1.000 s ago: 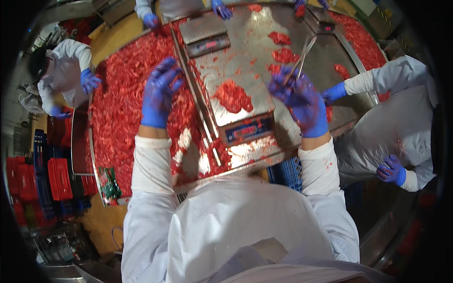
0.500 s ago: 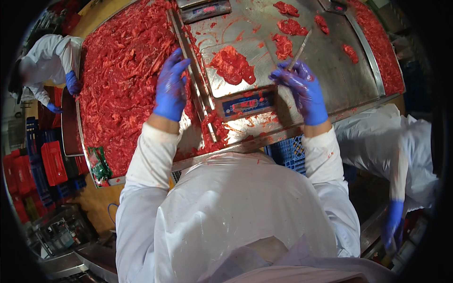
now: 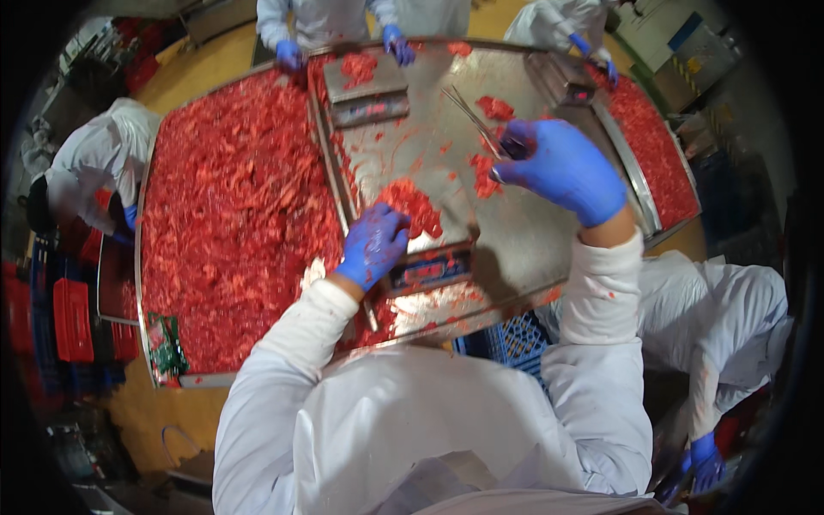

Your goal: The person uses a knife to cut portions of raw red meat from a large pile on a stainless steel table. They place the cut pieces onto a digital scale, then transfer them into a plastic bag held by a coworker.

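The left hand [image 3: 373,245], in a blue glove, is resting with fingers loosely curled on a small heap of red meat [image 3: 414,206] lying on the scale [image 3: 425,257] near the table's front edge. The right hand [image 3: 562,167] is pinching metal tweezers [image 3: 472,116], raised above the steel table [image 3: 532,249]. A large bed of red meat pieces [image 3: 232,215] is filling the table's left part. Other gloved workers are standing along the far edge.

Second scale [image 3: 369,90] at bench far edge. Red crates [image 3: 73,319] stacked off left edge. Blue crate [image 3: 506,342] under near edge. Green packet [image 3: 165,348] at near-left corner.
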`<state>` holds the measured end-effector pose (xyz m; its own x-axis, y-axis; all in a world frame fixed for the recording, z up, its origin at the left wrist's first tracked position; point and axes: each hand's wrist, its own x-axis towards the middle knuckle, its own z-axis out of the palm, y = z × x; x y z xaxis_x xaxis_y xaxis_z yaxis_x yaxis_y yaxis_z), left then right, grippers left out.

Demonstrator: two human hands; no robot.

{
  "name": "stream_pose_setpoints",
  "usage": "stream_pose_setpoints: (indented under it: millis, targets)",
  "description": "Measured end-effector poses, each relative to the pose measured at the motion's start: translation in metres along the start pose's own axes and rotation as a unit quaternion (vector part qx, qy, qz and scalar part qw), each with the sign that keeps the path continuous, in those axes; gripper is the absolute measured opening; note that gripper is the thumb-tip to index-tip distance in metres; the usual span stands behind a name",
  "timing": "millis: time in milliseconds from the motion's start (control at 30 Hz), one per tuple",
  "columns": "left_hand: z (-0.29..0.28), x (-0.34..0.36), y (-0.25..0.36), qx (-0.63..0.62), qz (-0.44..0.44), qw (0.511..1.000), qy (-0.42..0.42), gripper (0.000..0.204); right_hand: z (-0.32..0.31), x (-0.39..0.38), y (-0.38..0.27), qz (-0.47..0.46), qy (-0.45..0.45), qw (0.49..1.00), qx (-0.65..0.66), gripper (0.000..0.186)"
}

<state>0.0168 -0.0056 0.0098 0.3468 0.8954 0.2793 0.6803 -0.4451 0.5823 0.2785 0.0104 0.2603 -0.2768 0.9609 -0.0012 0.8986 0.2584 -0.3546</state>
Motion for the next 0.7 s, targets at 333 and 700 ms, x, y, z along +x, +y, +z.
stream_pose_setpoints:
  millis: [333, 700]
  targets:
    - [-0.01, -0.037, -0.027, 0.032, -0.01, 0.999, -0.036, 0.021, 0.261, -0.08, 0.072, 0.169, -0.23, 0.777, 0.561, 0.019]
    - [0.014, -0.038, -0.011, 0.07, 0.071, 0.993, -0.068, 0.023, 0.257, -0.05, 0.074, 0.165, -0.316, 0.709, 0.608, 0.023]
